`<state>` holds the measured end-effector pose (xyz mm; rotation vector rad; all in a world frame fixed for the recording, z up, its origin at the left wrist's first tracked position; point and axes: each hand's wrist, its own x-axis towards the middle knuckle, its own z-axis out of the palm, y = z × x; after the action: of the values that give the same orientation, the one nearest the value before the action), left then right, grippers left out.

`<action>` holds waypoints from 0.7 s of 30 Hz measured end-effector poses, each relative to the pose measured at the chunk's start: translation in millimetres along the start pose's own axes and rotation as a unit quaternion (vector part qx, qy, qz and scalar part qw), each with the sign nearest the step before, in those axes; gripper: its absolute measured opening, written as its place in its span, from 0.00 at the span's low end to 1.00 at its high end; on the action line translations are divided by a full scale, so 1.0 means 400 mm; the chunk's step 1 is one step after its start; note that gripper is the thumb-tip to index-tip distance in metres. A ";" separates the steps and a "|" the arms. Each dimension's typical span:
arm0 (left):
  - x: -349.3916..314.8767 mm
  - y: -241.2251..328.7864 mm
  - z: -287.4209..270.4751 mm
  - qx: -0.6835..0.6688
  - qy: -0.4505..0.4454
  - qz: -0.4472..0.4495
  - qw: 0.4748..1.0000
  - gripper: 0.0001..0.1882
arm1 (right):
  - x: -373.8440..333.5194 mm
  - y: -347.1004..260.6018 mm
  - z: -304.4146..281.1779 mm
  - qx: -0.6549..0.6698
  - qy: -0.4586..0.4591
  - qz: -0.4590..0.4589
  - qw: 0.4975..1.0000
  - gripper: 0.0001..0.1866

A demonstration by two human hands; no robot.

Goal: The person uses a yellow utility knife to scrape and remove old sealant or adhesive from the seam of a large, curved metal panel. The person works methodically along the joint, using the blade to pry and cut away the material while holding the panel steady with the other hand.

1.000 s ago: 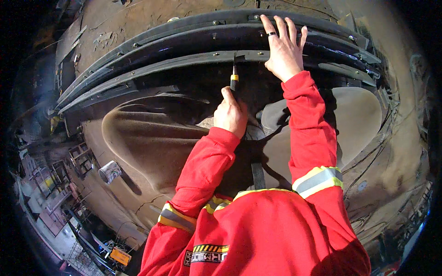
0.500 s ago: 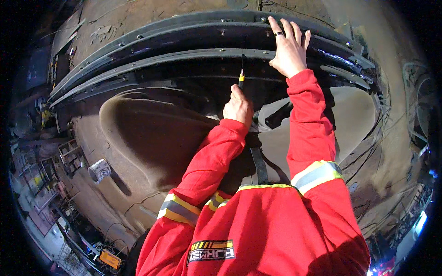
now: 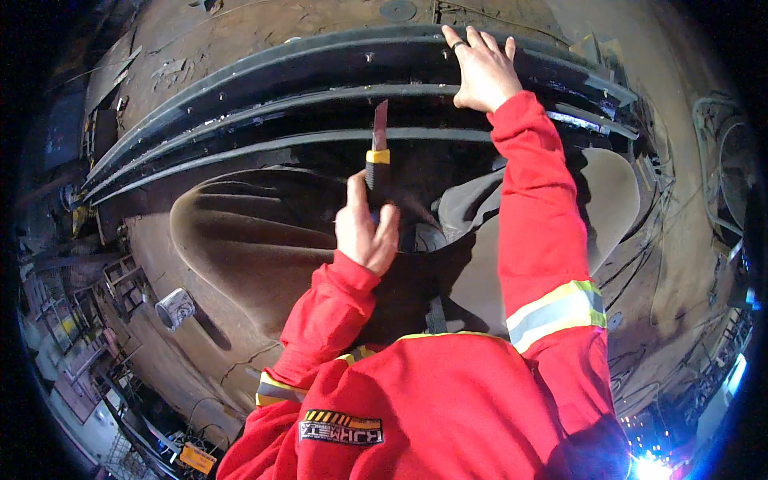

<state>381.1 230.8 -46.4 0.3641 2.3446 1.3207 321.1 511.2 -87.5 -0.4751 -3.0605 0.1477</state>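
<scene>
My left hand (image 3: 366, 230) is wrapped around the black handle of a utility knife (image 3: 378, 164) with a yellow collar. Its long flat blade points away from me, over the near ledge of a long dark metal beam (image 3: 264, 100) with raised lengthwise edges and small bolts. My right hand (image 3: 486, 74) lies on the beam's far edge, right of the middle, fingers spread and a dark ring on one of them. Whether the blade touches the beam, I cannot tell. Both arms wear red sleeves with reflective bands.
My bent knees (image 3: 240, 224) in brownish trousers are close to the beam's near side. A white can (image 3: 174, 308) stands on the brown floor at left. Metal racks and an orange item (image 3: 197, 458) are at lower left. Bright sparks (image 3: 652, 466) glow at lower right.
My left hand has pulled the knife back and to the left, turning the blade's flat side into view. My right hand has shifted slightly left along the beam. Sparks at lower right have grown brighter.
</scene>
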 end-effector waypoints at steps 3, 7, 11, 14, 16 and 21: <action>0.018 0.027 -0.058 -0.124 -0.009 -0.060 0.990 0.19 | 0.020 -0.001 -0.031 0.002 -0.082 -0.007 0.997 0.59; 0.063 0.059 -0.140 -0.204 -0.001 -0.034 0.978 0.24 | 0.036 -0.004 -0.069 -0.008 -0.153 -0.003 0.988 0.62; 0.095 0.074 -0.175 -0.250 0.040 0.028 0.967 0.22 | 0.033 -0.001 -0.063 -0.009 -0.152 0.003 0.988 0.62; 0.165 0.040 -0.170 -0.369 0.088 -0.020 0.925 0.14 | 0.032 -0.006 -0.048 0.022 -0.119 -0.010 0.993 0.61; 0.233 0.034 -0.131 -0.447 0.185 -0.127 0.866 0.07 | 0.022 0.010 -0.015 0.054 -0.069 -0.029 0.996 0.61; 0.400 -0.035 -0.043 -0.501 0.234 -0.171 0.815 0.10 | 0.023 0.024 -0.022 0.078 -0.080 -0.028 0.993 0.60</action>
<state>232.2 278.3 -87.6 -0.7439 1.5222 2.3498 315.7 523.8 -79.3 -0.3848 -3.1786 0.4400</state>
